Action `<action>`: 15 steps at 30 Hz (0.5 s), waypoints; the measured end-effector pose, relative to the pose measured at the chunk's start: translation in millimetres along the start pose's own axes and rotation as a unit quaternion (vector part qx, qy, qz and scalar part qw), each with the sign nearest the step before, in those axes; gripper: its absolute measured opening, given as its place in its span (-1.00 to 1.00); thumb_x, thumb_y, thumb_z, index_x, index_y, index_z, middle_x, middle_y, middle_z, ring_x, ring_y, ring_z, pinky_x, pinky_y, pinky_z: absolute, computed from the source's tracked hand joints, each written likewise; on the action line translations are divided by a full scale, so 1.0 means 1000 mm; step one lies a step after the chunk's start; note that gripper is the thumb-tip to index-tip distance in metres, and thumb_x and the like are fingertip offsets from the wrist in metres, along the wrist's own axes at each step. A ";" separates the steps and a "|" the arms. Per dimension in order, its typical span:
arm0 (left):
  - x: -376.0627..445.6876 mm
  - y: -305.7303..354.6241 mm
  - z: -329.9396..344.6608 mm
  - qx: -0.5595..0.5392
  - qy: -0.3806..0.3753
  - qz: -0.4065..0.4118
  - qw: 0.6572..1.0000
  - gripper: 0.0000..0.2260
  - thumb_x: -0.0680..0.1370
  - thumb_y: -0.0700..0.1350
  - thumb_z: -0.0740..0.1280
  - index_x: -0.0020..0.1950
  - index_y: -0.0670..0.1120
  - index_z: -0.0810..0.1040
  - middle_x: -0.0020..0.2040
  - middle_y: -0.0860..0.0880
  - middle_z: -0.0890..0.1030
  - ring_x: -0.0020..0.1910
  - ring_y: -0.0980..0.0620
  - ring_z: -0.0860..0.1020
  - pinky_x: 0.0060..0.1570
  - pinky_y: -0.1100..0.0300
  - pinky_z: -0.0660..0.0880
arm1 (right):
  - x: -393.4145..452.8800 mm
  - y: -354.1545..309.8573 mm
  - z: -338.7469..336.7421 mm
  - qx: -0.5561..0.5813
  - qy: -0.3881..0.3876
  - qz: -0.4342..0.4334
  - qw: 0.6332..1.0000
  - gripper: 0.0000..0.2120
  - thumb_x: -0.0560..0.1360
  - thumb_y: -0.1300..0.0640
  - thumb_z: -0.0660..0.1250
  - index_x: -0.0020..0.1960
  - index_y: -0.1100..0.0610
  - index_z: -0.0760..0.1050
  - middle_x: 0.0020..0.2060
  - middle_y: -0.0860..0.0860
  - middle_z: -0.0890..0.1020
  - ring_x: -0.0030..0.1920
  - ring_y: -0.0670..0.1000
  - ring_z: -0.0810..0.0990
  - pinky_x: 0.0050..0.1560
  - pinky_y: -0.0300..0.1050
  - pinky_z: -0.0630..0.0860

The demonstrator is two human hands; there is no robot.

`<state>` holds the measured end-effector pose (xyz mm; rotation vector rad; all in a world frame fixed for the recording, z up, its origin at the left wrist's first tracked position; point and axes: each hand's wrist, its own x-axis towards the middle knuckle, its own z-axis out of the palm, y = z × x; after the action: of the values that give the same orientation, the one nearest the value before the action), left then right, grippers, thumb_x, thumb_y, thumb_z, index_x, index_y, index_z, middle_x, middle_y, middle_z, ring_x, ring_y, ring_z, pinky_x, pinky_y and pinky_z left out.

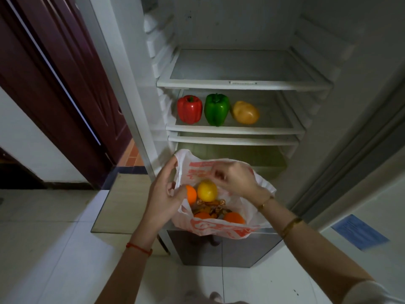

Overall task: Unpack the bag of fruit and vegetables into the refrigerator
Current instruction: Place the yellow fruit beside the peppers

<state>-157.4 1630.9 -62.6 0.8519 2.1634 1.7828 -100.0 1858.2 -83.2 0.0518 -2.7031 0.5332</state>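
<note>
Two bare forearms reach in from the bottom edge toward an open white plastic carrier bag with orange-red printing [219, 227], which sits at the front lip of the open white refrigerator [140, 62]. On the left wrist is one thin red string bracelet [139, 248]; on the right arm are two gold-coloured bracelets [290, 224], one slim at the wrist and one broader further up.

Of the two hands, the left hand [163, 191] pinches the bag's left rim, thumb and fingers closed on the plastic near the handle. The right hand [232, 178] hovers over the bag's mouth with fingers loosely curled; whether it grips the far rim cannot be told.

Inside the bag show one round yellow lemon [207, 190] and three round oranges [234, 217], one beside the left hand and two lower down, with a cluster of shiny gold-wrapped sweets [211, 204] among them.

On the second glass shelf [274, 126] stand three items in a row: one glossy red bell pepper [189, 109], one glossy green bell pepper [217, 109] and one tan potato [246, 112], close together. The glass shelf above carries nothing visible.
</note>
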 end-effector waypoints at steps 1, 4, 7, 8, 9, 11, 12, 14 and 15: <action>0.000 0.001 -0.002 0.007 0.002 0.001 1.000 -0.21 0.49 -0.39 0.33 0.35 0.49 0.31 0.20 0.50 0.51 0.06 0.24 0.65 -0.22 0.40 0.57 | -0.004 0.001 0.013 0.011 -0.059 0.003 0.998 -0.74 0.57 -0.06 0.28 0.14 0.05 0.59 -0.01 0.01 0.70 -0.14 -0.17 0.60 -0.12 -0.09 0.64; -0.001 0.000 -0.007 0.026 0.002 0.004 1.000 -0.20 0.49 -0.39 0.34 0.36 0.48 0.30 0.20 0.53 0.49 0.08 0.30 0.63 -0.19 0.40 0.58 | -0.010 0.012 0.053 -0.075 -0.177 0.016 0.981 -0.49 0.55 0.08 0.32 0.47 0.00 0.31 0.42 0.04 0.44 0.36 0.05 0.46 0.30 0.01 0.49; -0.004 -0.004 -0.010 0.033 0.002 -0.001 0.999 -0.22 0.49 -0.40 0.34 0.38 0.44 0.30 0.20 0.53 0.48 0.09 0.28 0.62 -0.19 0.36 0.59 | -0.006 0.022 0.077 -0.126 -0.252 0.006 0.959 -0.26 0.51 0.15 0.35 0.57 -0.02 0.04 0.56 0.03 0.18 0.55 0.12 0.16 0.47 0.13 0.28; -0.005 -0.006 -0.011 0.033 0.000 -0.002 0.999 -0.23 0.49 -0.41 0.34 0.40 0.40 0.30 0.21 0.51 0.48 0.09 0.26 0.63 -0.19 0.33 0.61 | -0.005 0.026 0.084 -0.140 -0.266 -0.010 0.954 -0.21 0.50 0.13 0.36 0.57 -0.04 -0.03 0.57 0.03 0.13 0.57 0.12 0.10 0.49 0.15 0.18; -0.005 -0.007 -0.011 0.032 -0.003 0.000 0.999 -0.25 0.49 -0.42 0.34 0.44 0.32 0.31 0.22 0.49 0.49 0.11 0.26 0.62 -0.17 0.29 0.62 | -0.004 0.030 0.088 -0.157 -0.275 -0.026 0.948 -0.18 0.50 0.11 0.36 0.57 -0.06 -0.09 0.58 0.03 0.10 0.58 0.12 0.06 0.51 0.16 0.10; -0.007 -0.010 -0.012 0.028 -0.009 0.002 1.000 -0.28 0.50 -0.43 0.34 0.47 0.23 0.32 0.23 0.46 0.51 0.14 0.31 0.59 -0.11 0.26 0.64 | -0.005 0.036 0.095 -0.200 -0.284 -0.054 0.936 -0.16 0.52 0.11 0.34 0.58 -0.06 -0.15 0.59 0.04 0.06 0.59 0.13 0.01 0.51 0.18 0.02; -0.008 -0.009 -0.013 0.025 -0.011 0.002 1.000 -0.28 0.51 -0.43 0.34 0.45 0.26 0.32 0.23 0.46 0.51 0.15 0.33 0.59 -0.09 0.27 0.63 | -0.006 0.039 0.099 -0.228 -0.278 -0.071 0.931 -0.16 0.52 0.12 0.34 0.59 -0.04 -0.14 0.59 0.05 0.07 0.59 0.15 0.02 0.50 0.19 0.01; -0.008 -0.009 -0.014 0.019 -0.015 0.001 1.000 -0.27 0.52 -0.42 0.34 0.42 0.33 0.32 0.23 0.44 0.52 0.16 0.31 0.59 -0.09 0.31 0.62 | -0.009 0.044 0.105 -0.277 -0.258 -0.098 0.920 -0.14 0.49 0.16 0.40 0.60 0.03 -0.06 0.58 0.08 0.14 0.57 0.18 0.11 0.48 0.17 -0.01; -0.008 -0.009 -0.014 0.014 -0.016 -0.001 1.000 -0.28 0.53 -0.41 0.34 0.42 0.34 0.32 0.23 0.42 0.53 0.16 0.29 0.60 -0.11 0.30 0.62 | -0.010 0.045 0.108 -0.291 -0.260 -0.102 0.915 -0.11 0.47 0.18 0.43 0.60 0.06 -0.06 0.57 0.09 0.16 0.56 0.19 0.13 0.48 0.17 0.00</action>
<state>-161.1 1613.9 -69.0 0.8791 2.1733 1.7288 -134.7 1859.5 -195.0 0.3508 -3.1943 -0.4253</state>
